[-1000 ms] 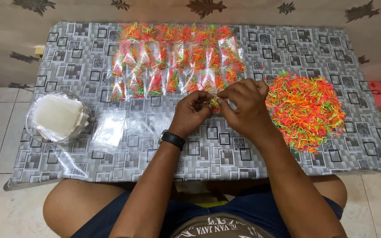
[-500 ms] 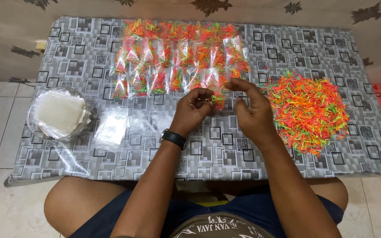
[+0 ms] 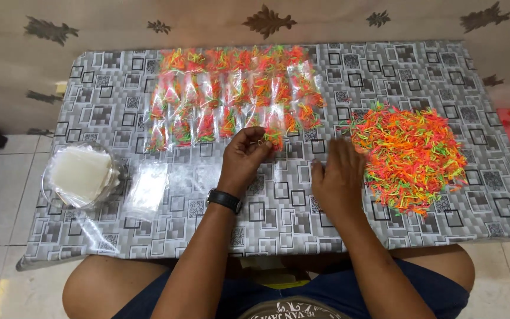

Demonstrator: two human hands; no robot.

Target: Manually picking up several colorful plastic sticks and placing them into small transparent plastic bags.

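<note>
Right hand (image 3: 339, 180) leaves small clear packet of neon bands (image 3: 273, 139), now flat, empty on table (image 3: 420, 230); left hand (image 3: 242, 159) still pinches packet.

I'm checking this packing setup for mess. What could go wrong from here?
The left hand pinches a small filled packet right beside the laid-out packets; a nudge may disturb those rows. The right hand rests by the loose pile of coloured bands, which lies near the table edge, so bands might scatter off.
</note>
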